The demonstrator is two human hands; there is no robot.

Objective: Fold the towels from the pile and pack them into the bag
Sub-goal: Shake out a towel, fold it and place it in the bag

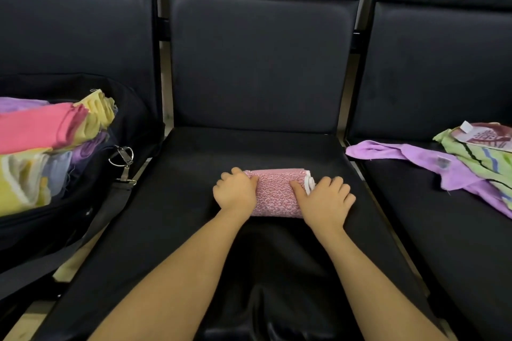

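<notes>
- A small pink patterned towel point(277, 194), folded into a compact block, lies on the middle black seat point(177, 202), near its front half.
- The left hand point(235, 192) is at the left end of this towel; its fingers are curled and press against the side of the fold, and the thumb lies on top at the far edge.
- The right hand point(325, 202) is at the right end; the thumb rests on the top of the towel and the other fingers are bent down beside it, near a white edge point(309, 184) of the cloth.
- On the seat to the left stands a black bag point(116, 174), open, with folded towels point(41, 144) stacked inside: pink, yellow, purple and pale ones.
- A metal clip point(122, 158) of the bag's strap hangs at its right side.
- On the seat to the right lies the unfolded pile: a purple towel point(424, 163) spread flat, with a green patterned towel point(482, 163) partly on top of it.
</notes>
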